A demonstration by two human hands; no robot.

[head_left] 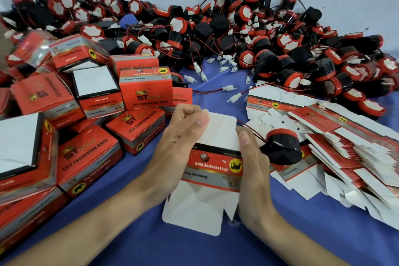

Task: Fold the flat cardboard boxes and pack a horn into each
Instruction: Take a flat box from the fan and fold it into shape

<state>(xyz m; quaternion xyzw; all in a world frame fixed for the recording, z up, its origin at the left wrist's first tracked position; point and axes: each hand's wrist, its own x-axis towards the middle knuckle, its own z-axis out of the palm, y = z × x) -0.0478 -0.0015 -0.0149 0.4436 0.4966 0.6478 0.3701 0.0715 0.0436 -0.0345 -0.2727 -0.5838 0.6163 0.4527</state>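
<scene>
I hold a red and white cardboard box (pixel 213 168) above the blue cloth at centre, its white flaps open at top and bottom. My left hand (pixel 179 142) grips its left side, thumb on the upper white flap. My right hand (pixel 252 164) grips the right side, thumb on the box's upper right corner. A black horn with a red rim (pixel 281 146) lies just right of my right hand, on the flat boxes. What is inside the box is hidden.
Several folded red boxes (pixel 90 119) are stacked at the left. A fanned stack of flat boxes (pixel 345 136) lies at the right. A big heap of black and red horns with wires (pixel 237 34) fills the back of the blue-covered table (pixel 194 248).
</scene>
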